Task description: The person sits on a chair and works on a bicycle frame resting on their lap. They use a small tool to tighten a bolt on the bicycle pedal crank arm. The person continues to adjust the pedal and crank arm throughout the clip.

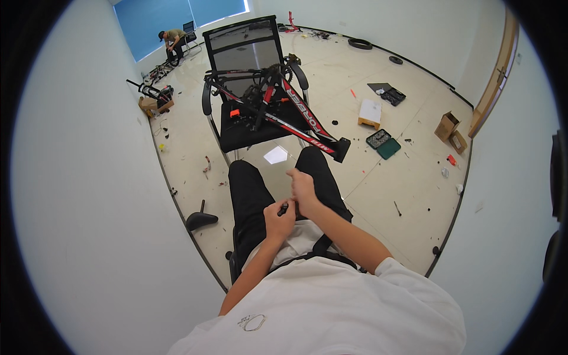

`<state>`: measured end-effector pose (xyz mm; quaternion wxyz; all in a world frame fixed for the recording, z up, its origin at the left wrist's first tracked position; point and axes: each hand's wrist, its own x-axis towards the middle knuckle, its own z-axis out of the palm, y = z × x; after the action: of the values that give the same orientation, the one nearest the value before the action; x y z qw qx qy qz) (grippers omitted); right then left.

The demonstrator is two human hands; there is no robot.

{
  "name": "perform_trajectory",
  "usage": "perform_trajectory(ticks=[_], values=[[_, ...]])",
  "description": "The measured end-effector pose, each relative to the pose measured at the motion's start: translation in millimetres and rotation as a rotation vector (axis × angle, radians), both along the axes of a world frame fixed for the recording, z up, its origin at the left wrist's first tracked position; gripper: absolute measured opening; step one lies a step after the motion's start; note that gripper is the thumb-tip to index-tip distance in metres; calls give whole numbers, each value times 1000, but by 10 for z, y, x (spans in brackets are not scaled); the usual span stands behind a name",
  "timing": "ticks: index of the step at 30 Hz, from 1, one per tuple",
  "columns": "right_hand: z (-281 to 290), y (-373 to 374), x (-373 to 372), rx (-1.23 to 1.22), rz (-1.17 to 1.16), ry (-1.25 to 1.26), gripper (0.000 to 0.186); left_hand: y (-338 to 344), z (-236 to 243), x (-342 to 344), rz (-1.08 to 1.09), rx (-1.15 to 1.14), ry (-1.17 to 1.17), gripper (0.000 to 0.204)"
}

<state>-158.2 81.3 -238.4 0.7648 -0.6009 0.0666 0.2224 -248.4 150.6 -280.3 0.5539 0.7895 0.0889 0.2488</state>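
Observation:
Over my lap, my left hand is closed around a small black object, too small to name. My right hand sits just above and to the right, touching it, fingers curled with one pointing forward; what it grips is hidden. Both hands are between my black-trousered knees. Beyond them a red and black bicycle frame with chainring lies tilted across a black mesh chair, its front end jutting past the seat. An orange item rests on the seat.
A bicycle saddle, green toolbox, black tool case, white box and cardboard boxes lie on the tiled floor. A seated person is at the back left by bike parts. Walls close in on both sides.

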Motion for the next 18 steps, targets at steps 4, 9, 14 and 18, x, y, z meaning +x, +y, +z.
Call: perform_trajectory(ticks=[4, 9, 14, 18], values=[[-254, 256, -18, -302, -232, -459, 40, 56, 29, -23, 18, 122, -55, 26], [7, 356, -478, -212, -115, -844, 41, 380, -748, 189, -16, -168, -26, 15], [-106, 229, -738, -182, 218, -1407, 32, 474, -626, 158, -198, -701, -72, 22], [142, -218, -882, -212, 612, -1754, 27, 593, 34, 136, -185, -1156, 259, 26]])
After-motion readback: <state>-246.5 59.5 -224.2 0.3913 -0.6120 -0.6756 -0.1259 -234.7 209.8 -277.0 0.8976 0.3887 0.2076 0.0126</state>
